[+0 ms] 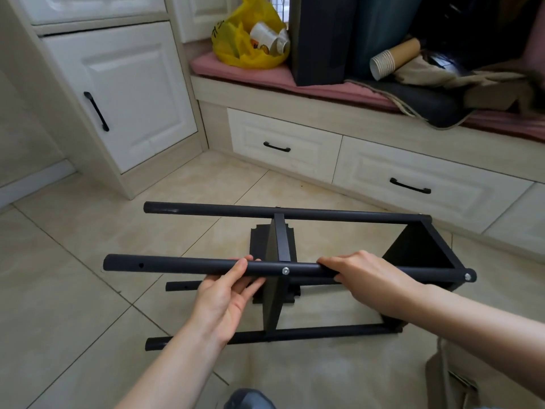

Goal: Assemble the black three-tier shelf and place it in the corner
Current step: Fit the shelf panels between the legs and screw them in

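Observation:
The black shelf frame (295, 214) lies on its side on the tiled floor, its poles running left to right. Two black panels are fixed between the poles: one in the middle (275, 261) and one at the right end (418, 249). A third black panel (258, 237) lies flat on the floor under the frame. My left hand (227, 293) holds the nearest upper pole (177, 265) from below, just left of the middle panel. My right hand (362, 276) grips the same pole from above, right of a silver screw (285, 271).
White cabinet (124, 93) stands at the left, meeting a low bench with drawers (283, 146) in a corner behind the frame. On the bench sit a yellow bag (236, 39), paper cups (386, 62) and dark bags. A cardboard piece (451, 382) lies at the lower right.

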The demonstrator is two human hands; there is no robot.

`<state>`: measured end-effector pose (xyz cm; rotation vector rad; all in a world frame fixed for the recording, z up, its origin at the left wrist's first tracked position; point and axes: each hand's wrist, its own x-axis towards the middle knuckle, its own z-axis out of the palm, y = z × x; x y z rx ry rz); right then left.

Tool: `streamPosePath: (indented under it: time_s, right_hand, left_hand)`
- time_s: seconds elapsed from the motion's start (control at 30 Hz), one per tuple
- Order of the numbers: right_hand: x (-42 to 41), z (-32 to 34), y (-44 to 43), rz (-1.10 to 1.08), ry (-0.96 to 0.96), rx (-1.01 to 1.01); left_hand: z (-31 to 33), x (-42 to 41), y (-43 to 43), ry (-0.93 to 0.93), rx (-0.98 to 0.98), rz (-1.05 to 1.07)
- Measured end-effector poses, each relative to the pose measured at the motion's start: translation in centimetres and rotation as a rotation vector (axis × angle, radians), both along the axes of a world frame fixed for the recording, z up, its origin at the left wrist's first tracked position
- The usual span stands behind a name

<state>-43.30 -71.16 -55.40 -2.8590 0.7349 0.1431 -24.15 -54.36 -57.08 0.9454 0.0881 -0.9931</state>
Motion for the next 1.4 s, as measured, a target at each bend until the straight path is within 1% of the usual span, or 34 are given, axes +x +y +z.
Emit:
streamPosePath:
  time_s: [0.3,0.5,0.67,0.9,1.13,1.2,1.3,1.4]
  right_hand:
    - [-0.1,4.0,-1.4,-0.072,-0.122,0.044]
    - [0.0,5.5,-2.3,-0.140,-0.202,0.025]
    - [-0.2,6.0,-2.6,-0.261,-0.288,0.081]
    - [-0.8,5.3,-2.5,-0.400,-0.404,0.264]
    - [-4.2,4.2,-1.7,-0.502,-0.473,0.421]
    - [-5.6,4.5,-1.7,-0.549,-0.482,0.490]
    - [-7.8,5.3,-1.5,-0.584,-0.470,0.570]
    - [-10.0,6.0,-0.6,-0.624,-0.539,0.578]
  left_hand:
    - [4.6,1.6,-4.3,-0.193,-0.079,-0.075]
    - [8.2,2.2,-7.2,-0.381,-0.073,-0.138]
    - [11.2,1.8,-9.3,-0.522,-0.038,-0.208]
    - [14.5,0.3,-11.4,-0.679,0.005,-0.288]
    - [15.3,-4.1,-12.4,-0.847,0.070,-0.383]
    - [15.2,-6.1,-12.6,-0.894,0.065,-0.405]
    - [14.9,-8.7,-12.6,-1.028,0.038,-0.431]
    - [14.6,-10.8,-12.5,-1.118,0.009,-0.467]
